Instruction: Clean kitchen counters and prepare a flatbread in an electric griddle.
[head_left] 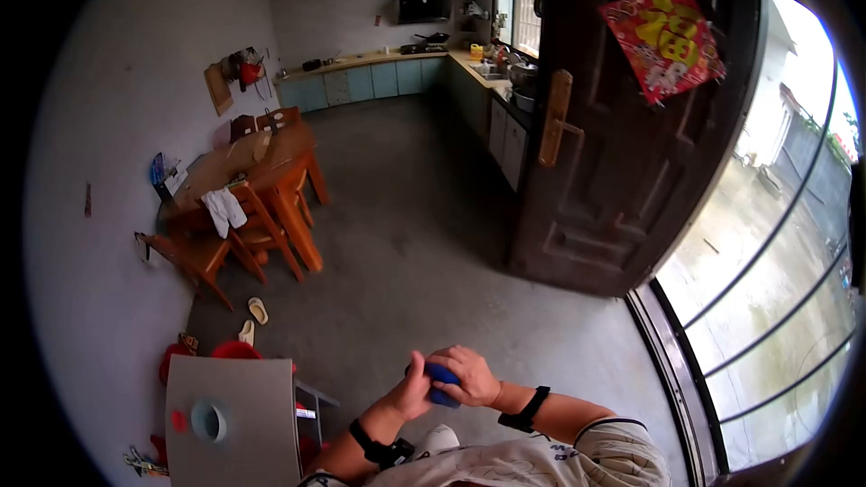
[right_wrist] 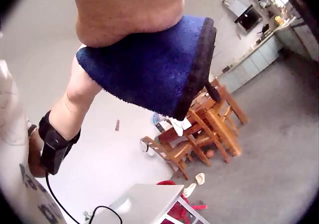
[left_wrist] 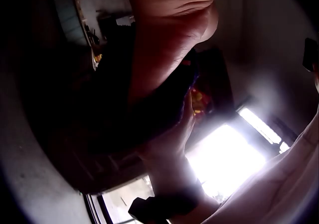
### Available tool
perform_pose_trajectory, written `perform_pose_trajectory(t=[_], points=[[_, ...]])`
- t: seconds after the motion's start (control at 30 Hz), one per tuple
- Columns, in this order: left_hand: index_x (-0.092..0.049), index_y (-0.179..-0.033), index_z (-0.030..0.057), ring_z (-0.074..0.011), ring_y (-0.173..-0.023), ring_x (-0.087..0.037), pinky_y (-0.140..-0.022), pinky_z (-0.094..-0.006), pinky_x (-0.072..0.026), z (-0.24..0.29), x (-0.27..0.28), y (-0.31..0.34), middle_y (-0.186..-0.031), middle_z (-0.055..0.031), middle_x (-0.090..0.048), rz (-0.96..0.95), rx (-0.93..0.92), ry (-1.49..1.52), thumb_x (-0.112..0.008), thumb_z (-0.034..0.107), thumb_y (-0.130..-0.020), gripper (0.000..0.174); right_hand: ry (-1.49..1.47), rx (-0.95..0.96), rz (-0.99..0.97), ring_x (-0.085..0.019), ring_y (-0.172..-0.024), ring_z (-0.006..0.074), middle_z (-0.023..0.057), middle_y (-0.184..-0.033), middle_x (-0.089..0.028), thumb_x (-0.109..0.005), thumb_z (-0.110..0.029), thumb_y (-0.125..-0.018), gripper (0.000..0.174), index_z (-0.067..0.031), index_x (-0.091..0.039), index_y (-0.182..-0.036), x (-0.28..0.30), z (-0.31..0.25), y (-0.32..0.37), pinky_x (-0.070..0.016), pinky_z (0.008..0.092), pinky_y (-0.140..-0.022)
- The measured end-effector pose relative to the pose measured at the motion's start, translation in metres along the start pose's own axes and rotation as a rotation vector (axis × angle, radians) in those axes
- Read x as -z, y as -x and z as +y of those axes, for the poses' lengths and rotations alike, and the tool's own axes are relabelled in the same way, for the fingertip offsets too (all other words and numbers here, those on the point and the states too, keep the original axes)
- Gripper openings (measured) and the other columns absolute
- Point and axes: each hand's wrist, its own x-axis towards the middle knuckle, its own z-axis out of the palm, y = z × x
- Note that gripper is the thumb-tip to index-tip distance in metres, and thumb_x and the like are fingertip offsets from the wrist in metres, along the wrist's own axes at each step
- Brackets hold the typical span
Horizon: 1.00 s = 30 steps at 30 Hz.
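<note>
R hand (head_left: pixel 474 373) grips blue cloth (head_left: pixel 440 373) at 6 o'clock, head view; L hand (head_left: pixel 410 397) right against it, fingers hidden, can't tell if gripping. Pale bowl (head_left: pixel 209 422) on tabletop (head_left: pixel 236 464), approx. 7-8 o'clock.

Dark cloth (left_wrist: pixel 174 97) deep in shadow

Near the camera, the left hand (left_wrist: pixel 174 24) touches the cloth, and the right hand (left_wrist: pixel 186 124) meets its farther edge, a black strap (left_wrist: pixel 169 205) round that wrist. A pale garment (left_wrist: pixel 284 179) fills the near right. Far off are a red-and-gold decoration (left_wrist: pixel 200 102) (partly hidden), a glaring opening (left_wrist: pixel 227 156) and, at left, pale cabinets (left_wrist: pixel 67 14).
</note>
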Motion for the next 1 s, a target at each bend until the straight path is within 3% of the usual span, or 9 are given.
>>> perform_pose_trajectory(t=[0.17, 0.23, 0.4, 0.5, 0.6, 0.7, 0.83, 0.9, 1.0], points=[[-0.026, -0.136, 0.0088, -0.0203, -0.126, -0.034, -0.104, -0.0381, -0.0289, 0.065, 0.067, -0.071, -0.134, -0.0066, -0.036, 0.042, -0.04, -0.002, -0.034, 0.08, -0.067, 0.1, -0.216, -0.117, 0.021, -0.057, -0.085, 0.0351, 0.0172, -0.092, -0.059, -0.053, -0.028, -0.085, 0.03, -0.0051, -0.055, -0.104, -0.024, 0.109, -0.084, -0.0461, 0.0391, -0.075], [-0.026, -0.136, 0.0099, -0.0177, -0.127, -0.031, -0.105, -0.0373, -0.0268, 0.092, 0.098, -0.113, -0.135, -0.0046, -0.035, -0.043, -0.038, -0.087, -0.038, 0.078, -0.069, 0.097, -0.321, -0.327, 0.057, -0.057, -0.082, 0.0377, 0.0196, -0.088, -0.059, -0.051, -0.029, -0.087, 0.031, -0.0035, -0.054, -0.104, -0.026, 0.156, -0.114, -0.0463, 0.0399, -0.072], [-0.028, -0.135, -0.0017, -0.0186, -0.128, -0.028, -0.106, -0.0349, -0.0232, 0.173, 0.144, -0.218, -0.137, -0.0083, -0.033, -0.345, 0.069, -0.508, -0.042, 0.07, -0.077, 0.093, -0.848, -0.742, 0.248, -0.051, -0.092, 0.0132, 0.0054, -0.099, -0.056, -0.049, -0.033, -0.092, 0.04, -0.0002, -0.049, -0.114, 0.02, 0.252, -0.185, -0.0435, 0.0283, -0.082], [-0.016, -0.139, -0.0067, -0.0248, -0.134, -0.021, -0.109, -0.0359, -0.0167, 0.22, 0.164, -0.282, -0.144, -0.016, -0.021, -0.484, -0.043, -0.748, -0.044, 0.066, -0.079, 0.098, -1.226, -0.93, 0.502, -0.057, -0.097, 0.0228, 0.0125, -0.105, -0.059, -0.047, -0.03, -0.092, 0.038, 0.0005, -0.05, -0.114, 0.049, 0.33, -0.211, -0.0457, 0.0337, -0.087], [-0.016, -0.139, -0.0064, -0.0264, -0.134, -0.022, -0.108, -0.0369, -0.0187, 0.257, 0.202, -0.351, -0.144, -0.0171, -0.022, -0.507, -0.058, -0.651, -0.046, 0.064, -0.08, 0.096, -1.404, -0.742, 0.618, -0.054, -0.102, 0.0237, 0.0144, -0.114, -0.055, -0.044, -0.037, -0.093, 0.048, 0.0024, -0.045, -0.12, 0.076, 0.394, -0.245, -0.0426, 0.0364, -0.091], [-0.024, -0.138, -0.0008, -0.021, -0.128, -0.034, -0.104, -0.033, -0.0272, 0.269, 0.256, -0.427, -0.138, -0.0107, -0.037, -0.264, 0.018, -0.536, -0.042, 0.057, -0.087, 0.08, -1.178, -0.729, 0.572, -0.054, -0.103, 0.0234, 0.0145, -0.115, -0.054, -0.043, -0.038, -0.093, 0.049, 0.0026, -0.044, -0.12, 0.088, 0.441, -0.292, -0.0422, 0.0362, -0.091], [-0.031, -0.135, 0.0045, -0.022, -0.126, -0.036, -0.105, -0.035, -0.0283, 0.327, 0.285, -0.508, -0.136, -0.0126, -0.038, 0.015, 0.082, -0.302, -0.045, 0.065, -0.079, 0.083, -0.851, -0.529, 0.179, -0.051, -0.094, 0.0165, 0.0071, -0.106, -0.055, -0.045, -0.04, -0.092, 0.047, -0.001, -0.048, -0.117, 0.073, 0.51, -0.371, -0.0416, 0.0287, -0.084], [-0.032, -0.134, 0.0053, -0.0225, -0.121, -0.042, -0.102, -0.0355, -0.0326, 0.35, 0.324, -0.551, -0.131, -0.0118, -0.042, 0.039, -0.205, -0.268, -0.049, 0.064, -0.079, 0.082, -0.895, -0.533, 0.177, -0.049, -0.089, 0.0115, 0.0034, -0.098, -0.055, -0.046, -0.04, -0.092, 0.044, -0.0021, -0.052, -0.113, 0.054, 0.554, -0.418, -0.0415, 0.0261, -0.08], [-0.038, -0.129, 0.0008, -0.0196, -0.117, -0.044, -0.099, -0.0331, -0.0354, 0.391, 0.362, -0.588, -0.128, -0.0112, -0.045, 0.247, -0.268, -0.158, -0.047, 0.05, -0.089, 0.065, -1.329, -0.72, 0.189, -0.051, -0.078, 0.0087, 0.0024, -0.088, -0.056, -0.048, -0.042, -0.091, 0.042, -0.0027, -0.056, -0.105, 0.036, 0.61, -0.49, -0.0448, 0.026, -0.071]])
